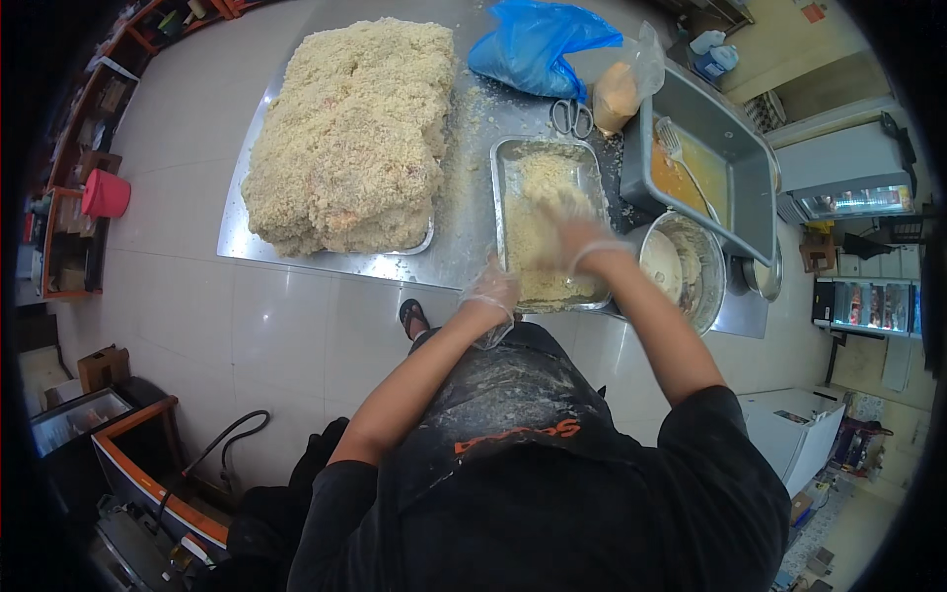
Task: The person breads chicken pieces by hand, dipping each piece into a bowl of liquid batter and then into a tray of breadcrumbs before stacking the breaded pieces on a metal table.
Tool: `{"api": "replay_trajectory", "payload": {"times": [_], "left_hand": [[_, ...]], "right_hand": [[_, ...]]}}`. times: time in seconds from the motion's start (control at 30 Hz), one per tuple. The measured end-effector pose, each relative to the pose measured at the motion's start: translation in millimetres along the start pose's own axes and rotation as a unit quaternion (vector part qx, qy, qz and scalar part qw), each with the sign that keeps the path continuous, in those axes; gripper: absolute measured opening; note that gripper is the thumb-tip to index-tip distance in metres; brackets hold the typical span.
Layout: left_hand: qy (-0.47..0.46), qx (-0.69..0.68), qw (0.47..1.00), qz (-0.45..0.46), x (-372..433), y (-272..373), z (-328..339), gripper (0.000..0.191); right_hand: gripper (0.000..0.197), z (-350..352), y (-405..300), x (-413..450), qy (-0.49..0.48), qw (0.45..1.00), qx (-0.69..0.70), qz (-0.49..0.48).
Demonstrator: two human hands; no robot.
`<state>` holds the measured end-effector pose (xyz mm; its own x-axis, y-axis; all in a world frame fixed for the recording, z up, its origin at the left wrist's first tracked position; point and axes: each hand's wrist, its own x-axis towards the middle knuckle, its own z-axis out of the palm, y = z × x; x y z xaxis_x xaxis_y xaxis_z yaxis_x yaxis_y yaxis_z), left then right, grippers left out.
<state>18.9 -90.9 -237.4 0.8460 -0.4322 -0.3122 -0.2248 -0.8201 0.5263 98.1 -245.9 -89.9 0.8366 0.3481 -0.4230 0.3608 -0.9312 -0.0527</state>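
Note:
My right hand, in a clear plastic glove and blurred by motion, is in or over the pale crumbs in a rectangular metal tray. What its fingers hold, if anything, cannot be made out. At the tray's near left corner is my gloved left hand, its fingers at the rim; its grip is unclear. Left of the tray rises a large heap of crumb-coated food on another metal tray. To the right stands a round metal bowl with pale batter or flour and a smaller round container inside.
A grey plastic tub holds yellow-orange liquid and a large fork. Scissors, a blue plastic bag and a clear bag of orange-tinted powder lie beyond the crumb tray on the steel table.

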Motion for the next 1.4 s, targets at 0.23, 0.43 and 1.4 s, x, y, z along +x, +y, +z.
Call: {"api": "replay_trajectory", "payload": {"times": [0.23,0.43,1.4], "left_hand": [[-0.054,0.027,0.997,0.047,-2.7,7.7,-10.9,0.047],[-0.060,-0.007,0.998,-0.012,-9.5,24.9,-42.8,0.042],[-0.097,0.029,0.991,0.088,-13.2,-2.3,-37.1,0.054]], "right_hand": [[0.064,70.4,30.1,38.1,-0.015,0.982,0.169,0.086],[0.051,0.4,54.9,48.9,0.036,0.990,0.131,0.021],[0.030,30.9,42.6,62.4,0.248,0.968,0.032,-0.006]]}}
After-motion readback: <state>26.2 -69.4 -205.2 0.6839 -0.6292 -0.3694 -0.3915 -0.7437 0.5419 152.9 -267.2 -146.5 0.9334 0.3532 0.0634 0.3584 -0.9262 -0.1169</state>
